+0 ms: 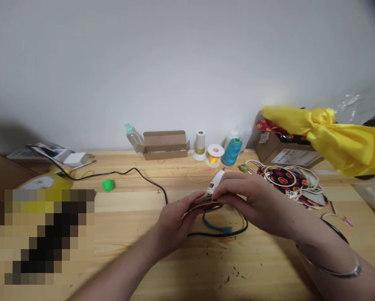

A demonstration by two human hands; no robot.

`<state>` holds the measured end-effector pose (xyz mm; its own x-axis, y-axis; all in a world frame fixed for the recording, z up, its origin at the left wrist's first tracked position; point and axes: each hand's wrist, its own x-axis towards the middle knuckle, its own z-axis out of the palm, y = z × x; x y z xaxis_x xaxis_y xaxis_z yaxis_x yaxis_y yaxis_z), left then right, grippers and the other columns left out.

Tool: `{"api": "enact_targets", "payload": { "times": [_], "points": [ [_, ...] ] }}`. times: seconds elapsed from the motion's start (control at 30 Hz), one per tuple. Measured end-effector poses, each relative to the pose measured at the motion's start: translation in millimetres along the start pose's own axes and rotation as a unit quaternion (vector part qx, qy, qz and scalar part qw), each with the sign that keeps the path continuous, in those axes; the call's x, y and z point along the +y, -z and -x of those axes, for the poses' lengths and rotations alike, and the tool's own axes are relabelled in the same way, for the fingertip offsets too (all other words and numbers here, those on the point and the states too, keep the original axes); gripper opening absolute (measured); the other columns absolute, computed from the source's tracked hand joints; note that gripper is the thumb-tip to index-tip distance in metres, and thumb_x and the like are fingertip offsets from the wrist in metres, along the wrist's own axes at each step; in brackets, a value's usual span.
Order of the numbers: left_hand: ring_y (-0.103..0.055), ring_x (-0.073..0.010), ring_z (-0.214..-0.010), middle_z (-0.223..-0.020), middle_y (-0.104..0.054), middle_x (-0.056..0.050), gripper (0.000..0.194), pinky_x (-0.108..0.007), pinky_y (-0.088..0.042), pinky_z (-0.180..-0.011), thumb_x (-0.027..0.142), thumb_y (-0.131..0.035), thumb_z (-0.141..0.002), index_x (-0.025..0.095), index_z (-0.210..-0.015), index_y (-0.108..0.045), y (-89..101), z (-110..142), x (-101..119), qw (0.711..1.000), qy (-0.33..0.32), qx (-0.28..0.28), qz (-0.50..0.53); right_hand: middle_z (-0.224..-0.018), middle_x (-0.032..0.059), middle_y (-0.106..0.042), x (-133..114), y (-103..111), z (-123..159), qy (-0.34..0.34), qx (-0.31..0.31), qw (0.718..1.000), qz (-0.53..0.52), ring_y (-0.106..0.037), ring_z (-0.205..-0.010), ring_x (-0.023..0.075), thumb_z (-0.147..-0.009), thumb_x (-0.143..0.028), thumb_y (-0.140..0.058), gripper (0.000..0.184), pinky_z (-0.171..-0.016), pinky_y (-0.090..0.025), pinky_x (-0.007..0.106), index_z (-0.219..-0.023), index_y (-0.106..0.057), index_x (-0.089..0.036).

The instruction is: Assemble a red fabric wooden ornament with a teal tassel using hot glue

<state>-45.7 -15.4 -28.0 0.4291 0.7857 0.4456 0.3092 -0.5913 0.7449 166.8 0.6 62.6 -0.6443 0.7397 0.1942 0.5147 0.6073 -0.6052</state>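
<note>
My left hand (174,221) is closed on the edge of a small flat piece covered in dark red patterned fabric (205,203), held just above the wooden table (118,234). From the right, my right hand (250,200) pinches the same piece, with a white glue gun (215,182) lying right behind its fingers. A black cord (220,233) and a teal ribbon (217,226) loop under my hands. On my right wrist hangs a silver bangle (331,267).
Along the wall stand a clear bottle (133,138), an open cardboard box (164,144), a white spool (200,145), a yellow spool (214,155) and a teal thread cone (232,151). Patterned cutouts (292,184), yellow cloth (340,138) on a box, a green cap (108,184).
</note>
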Motion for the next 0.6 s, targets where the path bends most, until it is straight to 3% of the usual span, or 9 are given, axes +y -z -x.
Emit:
{"api": "enact_targets", "payload": {
  "times": [0.33, 0.6],
  "points": [
    [-0.066, -0.0102, -0.098, -0.115, -0.067, 0.004, 0.050, -0.018, -0.051, -0.083, 0.007, -0.047, -0.088, 0.034, -0.130, -0.041, 0.5, -1.0, 3.4, 1.000, -0.006, -0.009, -0.005, -0.091, -0.0014, -0.062, -1.1, 0.5, 2.6, -0.030, 0.013, 0.999, 0.003, -0.056, -0.081, 0.0098, -0.087, -0.010, -0.048, 0.019, -0.071, -0.042, 0.022, -0.100, -0.055, -0.021],
    [-0.066, -0.0096, -0.097, -0.113, -0.069, 0.005, 0.046, -0.017, -0.051, -0.083, 0.009, -0.048, -0.088, 0.033, -0.127, -0.043, 1.1, -2.1, 4.9, 1.000, 0.011, -0.012, -0.025, -0.084, -0.0024, -0.064, 1.3, 2.2, 2.1, -0.026, 0.013, 0.999, 0.032, -0.057, -0.077, 0.0095, -0.087, -0.011, -0.050, 0.016, -0.069, -0.041, 0.021, -0.090, -0.061, -0.021]
  ]
}}
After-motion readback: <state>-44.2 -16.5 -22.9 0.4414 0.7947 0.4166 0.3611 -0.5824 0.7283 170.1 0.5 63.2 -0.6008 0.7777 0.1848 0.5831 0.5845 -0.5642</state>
